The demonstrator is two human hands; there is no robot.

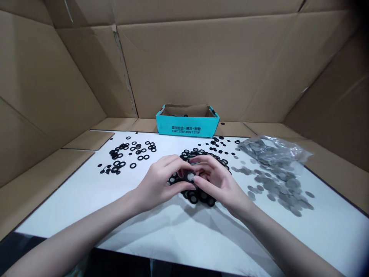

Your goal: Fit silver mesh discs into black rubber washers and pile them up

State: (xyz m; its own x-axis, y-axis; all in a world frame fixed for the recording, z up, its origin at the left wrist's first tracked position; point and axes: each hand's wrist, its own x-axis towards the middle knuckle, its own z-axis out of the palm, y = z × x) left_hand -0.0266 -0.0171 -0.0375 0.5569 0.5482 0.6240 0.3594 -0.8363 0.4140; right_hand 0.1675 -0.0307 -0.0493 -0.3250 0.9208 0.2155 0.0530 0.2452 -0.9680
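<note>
Both hands meet at table centre: left hand (161, 181) and right hand (215, 179) pinch one black rubber ring (190, 177) over its heap (201, 196). Flat grey discs (273, 184), uncountable, at three o'clock; one teal cardboard box (187, 122) at twelve.

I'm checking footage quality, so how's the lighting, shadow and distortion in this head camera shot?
Head view: even overhead light on the white table, soft shadows under the left hand and right hand; wide-angle bending of the cardboard walls; dark vignetting at the right corners; black rings slightly soft.
</note>
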